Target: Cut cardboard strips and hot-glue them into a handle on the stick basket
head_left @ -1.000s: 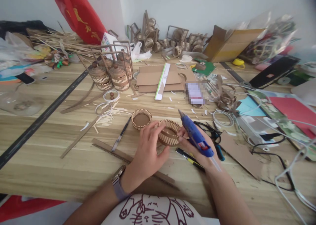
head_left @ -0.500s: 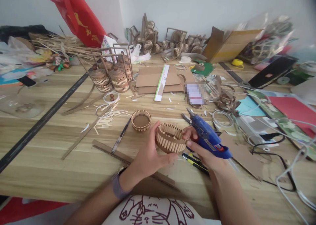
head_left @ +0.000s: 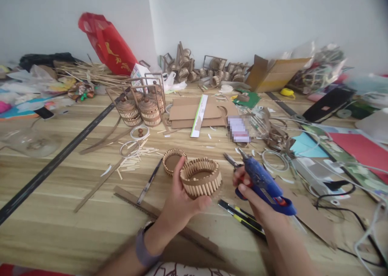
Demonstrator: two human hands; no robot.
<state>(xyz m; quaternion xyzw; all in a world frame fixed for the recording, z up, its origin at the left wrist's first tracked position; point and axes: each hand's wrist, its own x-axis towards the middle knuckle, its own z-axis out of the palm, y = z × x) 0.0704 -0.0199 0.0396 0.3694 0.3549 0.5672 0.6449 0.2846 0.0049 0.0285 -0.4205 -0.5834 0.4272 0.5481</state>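
Your left hand [head_left: 182, 206] cradles the slatted cup [head_left: 207, 186], fingers at its left wall, thumb along the near underside, opening up. Your right hand [head_left: 257, 205] is wrapped round the blue glue gun [head_left: 263, 182], right of the cup and apart from it. Gun's long axis runs away and leftward; nozzle points past the cup's far side. Can't tell if the cup's base touches the table [head_left: 100, 231].

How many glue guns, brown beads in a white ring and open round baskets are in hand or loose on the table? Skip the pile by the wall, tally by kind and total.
Blue plastic glue gun: 1
Small round brown beads: 2
Open round baskets of pale wooden sticks and brown strips: 2
Total: 5
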